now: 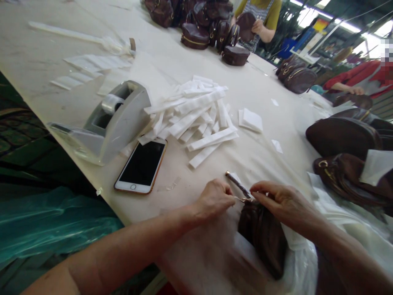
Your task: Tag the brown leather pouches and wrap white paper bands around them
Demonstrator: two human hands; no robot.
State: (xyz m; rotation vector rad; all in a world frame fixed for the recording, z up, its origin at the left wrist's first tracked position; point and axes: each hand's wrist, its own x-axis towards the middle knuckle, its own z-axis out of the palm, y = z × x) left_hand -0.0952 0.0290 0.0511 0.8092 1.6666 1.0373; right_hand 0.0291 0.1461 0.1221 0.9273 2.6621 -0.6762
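A small dark brown leather bag [264, 239] rests at the table's front edge, near my body. My left hand [216, 199] is closed in a pinch beside the bag's metal hardware [245, 200]; something thin and pale shows at its fingertips, too small to name. From the right, my right hand [276, 199] reaches over the bag, its thumb and fingers pinched at the top end by the hardware. Between the hands, a short dark strap [238, 184] with a metal tip points away from me. Blur softens the bag's lower part.
White paper strips [199, 112] lie heaped ahead, beside a grey tape dispenser [123, 119] and a phone [142, 166]. More brown bags [344, 137] stand at right, others [195, 36] at the far side. Two people [260, 24] handle bags across the table. Clear plastic [302, 266] hangs near my right arm.
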